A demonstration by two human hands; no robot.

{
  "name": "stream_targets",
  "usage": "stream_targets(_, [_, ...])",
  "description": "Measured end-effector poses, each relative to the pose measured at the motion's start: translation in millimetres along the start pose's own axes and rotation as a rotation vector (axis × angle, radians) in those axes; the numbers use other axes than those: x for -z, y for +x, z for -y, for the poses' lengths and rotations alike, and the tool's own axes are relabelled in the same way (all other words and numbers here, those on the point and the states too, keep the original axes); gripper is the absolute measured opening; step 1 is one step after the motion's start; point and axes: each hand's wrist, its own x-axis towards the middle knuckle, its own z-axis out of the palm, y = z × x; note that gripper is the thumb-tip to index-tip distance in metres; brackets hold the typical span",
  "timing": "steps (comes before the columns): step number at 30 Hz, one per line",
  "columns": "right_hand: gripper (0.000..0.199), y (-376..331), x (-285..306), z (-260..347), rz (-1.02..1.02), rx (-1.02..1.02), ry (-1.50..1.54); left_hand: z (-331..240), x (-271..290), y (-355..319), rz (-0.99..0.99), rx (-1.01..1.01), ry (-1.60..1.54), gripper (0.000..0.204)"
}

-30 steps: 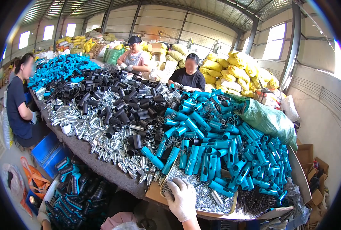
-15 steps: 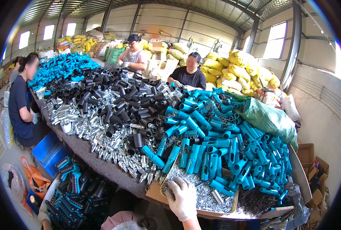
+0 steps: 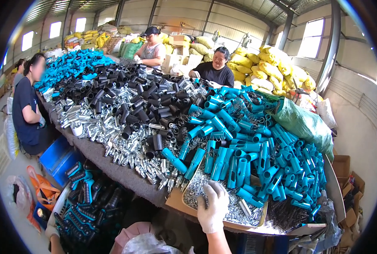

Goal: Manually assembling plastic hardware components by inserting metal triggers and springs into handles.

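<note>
My gloved right hand [image 3: 214, 207] hovers over the near side of a shallow tray [image 3: 186, 202] of small metal parts [image 3: 231, 213]. Its thumb stands apart from the bent fingers, and nothing shows between them. Just past it, teal tubes [image 3: 219, 164] with slots are heaped. At the lower left, my gloved left hand [image 3: 51, 231] is beside the pale rim of a container [image 3: 62, 201] holding black-and-teal handles [image 3: 80, 224]; its fingers are too hidden to read. Silvery metal fittings [image 3: 125, 148] and black sleeves [image 3: 156, 142] cover the middle of the table.
Co-workers stand around the table: one at the left [image 3: 26, 110], two across it [image 3: 151, 51]. A blue crate [image 3: 58, 158] and an orange bag [image 3: 42, 190] are on the floor at left. A green sack [image 3: 305, 120] lies right; cardboard boxes [image 3: 345, 182] stand beyond the table edge.
My right hand has moved slightly right and up over the tray, its thumb more apart from the fingers. The view has shifted a little. My left hand stays by the container.
</note>
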Motion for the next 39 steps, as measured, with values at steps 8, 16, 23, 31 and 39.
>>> stream_targets(8, [0.045,43,1,-3,0.362,0.09,-0.164,-118,66,-87,-0.166,-0.923,0.357,0.017])
stream_targets(16, [0.04,32,3,-19,0.16,0.155,-0.013,-350,104,-366,0.393,-1.655,-0.218,0.02])
stream_targets(23, [0.03,9,19,-17,0.017,-0.274,0.23,-491,47,-464,0.511,-2.022,-0.223,0.026])
stream_targets(31, [0.024,8,9,-25,0.051,-0.204,0.0,-601,-63,-515,-0.167,-2.03,0.381,0.019])
stream_targets(39, [0.027,7,28,-18,0.067,0.018,-0.043,-597,8,-461,0.631,-1.495,-0.622,0.022])
